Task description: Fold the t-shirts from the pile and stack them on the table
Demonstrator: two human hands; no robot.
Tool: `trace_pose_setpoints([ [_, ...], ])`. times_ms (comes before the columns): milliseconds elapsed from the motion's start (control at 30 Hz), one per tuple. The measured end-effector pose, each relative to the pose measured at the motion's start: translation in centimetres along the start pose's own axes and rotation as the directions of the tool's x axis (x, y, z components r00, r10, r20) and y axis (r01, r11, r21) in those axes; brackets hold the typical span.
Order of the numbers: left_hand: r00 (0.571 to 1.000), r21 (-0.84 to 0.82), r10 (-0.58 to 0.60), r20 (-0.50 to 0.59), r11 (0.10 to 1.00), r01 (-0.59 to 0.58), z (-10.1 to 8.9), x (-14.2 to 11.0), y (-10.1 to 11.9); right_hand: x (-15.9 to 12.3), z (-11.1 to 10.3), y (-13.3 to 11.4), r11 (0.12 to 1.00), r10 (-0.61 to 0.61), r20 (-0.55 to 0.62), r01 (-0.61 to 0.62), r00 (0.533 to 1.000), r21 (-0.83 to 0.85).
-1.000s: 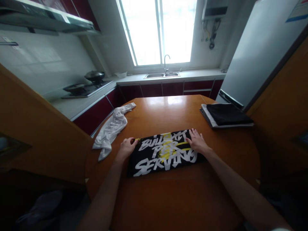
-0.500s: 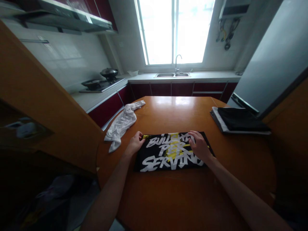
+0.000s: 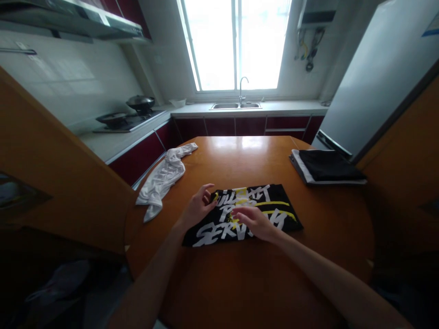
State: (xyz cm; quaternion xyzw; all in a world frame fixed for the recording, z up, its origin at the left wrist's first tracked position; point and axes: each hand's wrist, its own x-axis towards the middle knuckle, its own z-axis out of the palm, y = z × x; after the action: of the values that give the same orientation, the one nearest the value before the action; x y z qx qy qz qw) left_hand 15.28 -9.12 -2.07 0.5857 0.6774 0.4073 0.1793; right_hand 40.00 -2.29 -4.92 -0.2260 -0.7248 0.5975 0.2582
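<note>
A folded black T-shirt point(image 3: 291, 214) with white brush lettering and yellow marks lies flat on the wooden table before me. At its upper left corner, my left hand point(image 3: 199, 208) has its thumb and bent fingers around a yellow-marked bit of the fabric, which looks slightly raised; the exact grip is partly hidden. My right hand point(image 3: 255, 221) hovers over the middle of the lettering, its fingers stretched toward the left and holding nothing. Part of the print is covered by both hands.
A crumpled white garment point(image 3: 163, 178) lies along the table's left edge. On the right sits a stack of folded dark and white clothes point(image 3: 331, 165). Behind the table point(image 3: 236, 160) run a counter with a sink point(image 3: 224, 106) and a stove with pans point(image 3: 140, 103). A fridge point(image 3: 370, 77) stands at right.
My right hand has left the T-shirt's upper right part and come left over its middle. My left hand has shifted inward at the corner. The view has turned slightly right.
</note>
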Motion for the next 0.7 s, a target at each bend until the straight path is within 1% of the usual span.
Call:
trace_pose_setpoints([
  [67,0.998,-0.001,0.053,0.044,0.999,-0.053,1.2,-0.5,0.8,-0.1,1.1,0.2,0.993,0.030,0.057,-0.036,0.998,0.111],
  [133,0.993,0.005,0.094,0.070,0.995,-0.095,2.2,-1.0,1.2,-0.1,1.8,0.3,0.979,0.030,0.079,-0.046,0.996,0.199],
  [200,0.987,0.009,0.127,0.101,0.992,-0.129,3.0,-1.3,1.4,-0.1,2.3,0.3,0.958,0.006,0.071,-0.026,0.997,0.287],
  [267,0.980,0.004,0.152,0.126,0.988,-0.154,3.5,-1.6,1.4,-0.2,2.6,0.1,0.936,-0.027,0.036,0.013,0.999,0.351],
  [333,0.975,-0.024,0.169,0.142,0.986,-0.167,3.7,-1.7,1.4,-0.2,2.7,-0.1,0.937,-0.057,-0.003,0.054,0.998,0.346],
  [433,0.971,-0.113,0.167,0.171,0.982,-0.149,3.6,-1.8,1.6,-0.3,2.6,-0.2,0.967,-0.093,-0.011,0.093,0.996,0.239],
  [500,0.969,-0.184,0.158,0.189,0.975,-0.123,3.4,-1.8,1.7,-0.2,2.4,-0.1,0.984,-0.080,-0.023,0.083,0.997,0.156],
  [567,0.971,-0.253,0.156,0.179,0.962,-0.108,3.2,-1.7,1.9,-0.2,2.2,0.0,0.992,-0.045,-0.079,0.054,0.996,0.113],
  [633,0.974,-0.302,0.175,0.141,0.945,-0.126,3.1,-1.6,2.2,-0.1,1.9,0.1,0.987,-0.006,-0.134,0.027,0.991,0.158],
  [700,0.973,-0.298,0.218,0.073,0.936,-0.188,2.9,-1.6,2.7,0.0,1.3,-0.1,0.958,0.046,-0.151,0.000,0.987,0.286],
])
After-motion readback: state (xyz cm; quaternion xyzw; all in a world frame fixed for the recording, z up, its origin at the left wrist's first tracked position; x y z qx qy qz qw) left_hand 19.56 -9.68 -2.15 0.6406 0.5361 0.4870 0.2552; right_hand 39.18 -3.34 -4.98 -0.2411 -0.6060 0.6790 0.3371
